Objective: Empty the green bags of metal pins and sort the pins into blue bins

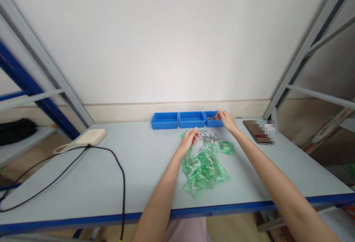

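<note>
My left hand [190, 138] is closed with curled fingers at the left edge of a loose pile of screws [209, 138]. Bits of green plastic show beside and below it, but what its fingers hold, if anything, is hidden. My right hand [226, 120] reaches over the right blue bin [213, 124], fingertips pinched together at its right side. Small metal parts [212, 118] lie in that bin. Whatever the right fingertips hold is too small to make out. Nearer me lies a heap of green plastic bags [206, 171] with small parts inside, and one bag [226, 147] sits apart to the right.
Two more blue bins, one in the middle [192, 124] and one at left [164, 125], line the wall. A phone [256, 133] lies at right. A white box [91, 137] and a black cable [122, 175] occupy the left side. Metal posts frame the table.
</note>
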A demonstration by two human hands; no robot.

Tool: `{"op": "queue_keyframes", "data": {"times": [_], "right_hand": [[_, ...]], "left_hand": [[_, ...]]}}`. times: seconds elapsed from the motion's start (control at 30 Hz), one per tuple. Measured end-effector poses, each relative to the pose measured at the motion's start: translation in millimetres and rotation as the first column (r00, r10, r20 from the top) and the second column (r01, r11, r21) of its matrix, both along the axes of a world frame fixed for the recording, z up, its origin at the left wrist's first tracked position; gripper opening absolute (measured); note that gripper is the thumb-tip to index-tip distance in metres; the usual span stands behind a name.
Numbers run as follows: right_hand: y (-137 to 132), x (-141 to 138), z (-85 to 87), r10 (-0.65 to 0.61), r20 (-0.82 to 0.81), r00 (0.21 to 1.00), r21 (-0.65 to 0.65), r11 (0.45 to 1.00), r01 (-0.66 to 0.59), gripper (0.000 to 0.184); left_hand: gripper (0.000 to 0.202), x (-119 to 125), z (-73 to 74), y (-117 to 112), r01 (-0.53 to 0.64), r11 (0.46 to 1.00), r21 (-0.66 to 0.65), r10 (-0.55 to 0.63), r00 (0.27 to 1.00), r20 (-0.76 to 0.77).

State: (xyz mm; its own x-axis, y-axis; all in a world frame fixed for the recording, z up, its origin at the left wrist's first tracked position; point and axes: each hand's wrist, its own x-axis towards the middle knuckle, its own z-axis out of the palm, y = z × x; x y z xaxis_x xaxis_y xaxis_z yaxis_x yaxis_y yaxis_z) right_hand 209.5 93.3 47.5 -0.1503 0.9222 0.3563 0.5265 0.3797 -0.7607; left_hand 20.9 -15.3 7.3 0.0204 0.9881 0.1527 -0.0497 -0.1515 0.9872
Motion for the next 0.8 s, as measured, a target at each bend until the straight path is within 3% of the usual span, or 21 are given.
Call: {"op": "queue_keyframes", "data": {"times": [0.1,0.17,0.27,0.4,0.63,0.8], "right_hand": [[2,10,6.4,-0.178,0.246,0.953,0.053,0.984,0.171,0.039],[-10,15,1.2,-0.231,0.472,0.851,0.12,0.973,0.198,0.036],[-36,17,-15.4,-0.113,0.684,0.721,0.079,0.994,0.081,0.039],[-64,12,-34.8,0.032,0.726,0.687,0.015,0.998,-0.062,0.031],[-66,0,-40.7,0.004,0.723,0.691,0.035,0.998,-0.042,0.016],[-70,-3,-44.7,-0.048,0.823,0.566,0.185,0.965,-0.188,0.018]], "left_hand": [[0.054,-4,-1.8,1,-0.018,1.0,-0.013,0.018,1.0,0.006],[0.053,-6,-2.8,3,-0.032,0.999,-0.03,0.032,0.999,0.009],[0.053,-5,-3.2,5,-0.031,0.999,-0.024,0.032,0.999,0.012],[0.052,-2,-2.1,4,-0.029,1.0,0.005,0.029,0.999,-0.02],[0.05,-2,-0.9,-2,-0.034,0.999,0.011,0.034,0.997,-0.064],[0.049,-4,-3.3,-1,-0.031,0.999,0.024,0.033,0.996,-0.083]]}}
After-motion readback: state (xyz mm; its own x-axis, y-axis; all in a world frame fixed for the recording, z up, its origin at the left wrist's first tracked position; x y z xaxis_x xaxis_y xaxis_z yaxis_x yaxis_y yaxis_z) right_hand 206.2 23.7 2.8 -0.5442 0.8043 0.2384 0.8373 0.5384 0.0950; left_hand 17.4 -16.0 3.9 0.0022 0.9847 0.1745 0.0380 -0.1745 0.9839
